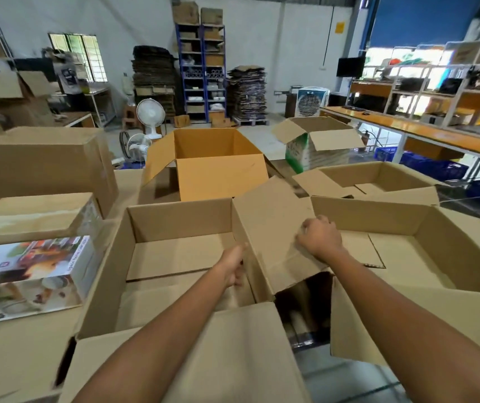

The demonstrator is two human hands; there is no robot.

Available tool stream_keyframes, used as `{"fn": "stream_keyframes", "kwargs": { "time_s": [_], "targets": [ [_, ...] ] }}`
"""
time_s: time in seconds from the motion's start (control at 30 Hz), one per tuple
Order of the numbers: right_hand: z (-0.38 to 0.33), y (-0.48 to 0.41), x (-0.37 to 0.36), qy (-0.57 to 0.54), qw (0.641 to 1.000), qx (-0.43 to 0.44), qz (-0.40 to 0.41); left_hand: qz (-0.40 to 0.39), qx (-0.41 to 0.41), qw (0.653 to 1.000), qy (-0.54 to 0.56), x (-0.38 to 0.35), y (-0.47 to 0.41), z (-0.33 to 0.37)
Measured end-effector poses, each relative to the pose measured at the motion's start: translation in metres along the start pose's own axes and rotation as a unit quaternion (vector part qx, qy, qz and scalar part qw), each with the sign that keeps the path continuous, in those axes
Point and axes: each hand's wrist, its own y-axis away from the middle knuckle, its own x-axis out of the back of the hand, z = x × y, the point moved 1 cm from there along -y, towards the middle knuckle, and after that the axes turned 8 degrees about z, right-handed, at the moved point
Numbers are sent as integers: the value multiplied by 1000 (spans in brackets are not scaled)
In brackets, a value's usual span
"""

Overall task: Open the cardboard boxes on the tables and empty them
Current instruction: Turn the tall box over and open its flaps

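An open brown cardboard box (157,257) lies right in front of me, its inside bare. Its right flap (273,228) stands tilted up between this box and a second open box (436,242) to the right. My left hand (234,267) grips the flap's near left edge from inside the first box. My right hand (318,235) presses with curled fingers on the flap's outer face. A dark gap (302,303) shows between the two boxes below the flap.
A printed product carton (29,274) lies at the left on a closed box (35,213). Behind stand an orange-lined open box (218,158), a tall closed box (44,164) and more open boxes (378,181). A long orange workbench (436,132) runs along the right.
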Motion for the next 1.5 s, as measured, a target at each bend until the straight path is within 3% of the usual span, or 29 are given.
{"fn": "stream_keyframes", "kwargs": {
  "time_s": [0.13,0.2,0.33,0.43,0.53,0.67,0.77,0.9,1.03,1.2,1.33,1.5],
  "targets": [
    [13,-4,-15,-51,997,-46,-28,-56,76,996,-2,-42,-2,5],
    [14,-3,-23,-33,998,-45,-23,-47,81,995,-38,-51,-5,11],
    [8,0,-36,-23,999,-34,-31,38,27,993,-112,-51,-6,23],
    [7,-2,-52,-75,992,-46,-89,86,-49,991,-85,-48,5,41],
    [4,3,-68,-169,974,-4,-148,142,-132,976,-101,-54,5,58],
    [2,12,-79,-225,948,55,-219,183,-157,952,-190,-78,11,51],
    [12,6,-84,-220,950,43,-216,160,-158,957,-182,-92,10,28],
    [21,-5,-76,-297,933,25,-200,116,-164,968,-151,-92,7,13],
    [13,7,-57,-324,929,74,-164,31,-134,985,-101,-84,16,10],
    [0,31,-49,-297,937,112,-144,62,-149,976,-149,-63,19,3],
    [-6,32,-58,-230,949,143,-161,108,-201,929,-290,-41,29,-9],
    [-27,40,-68,-174,966,112,-155,217,-245,794,-512,-11,48,-39]
  ]
}}
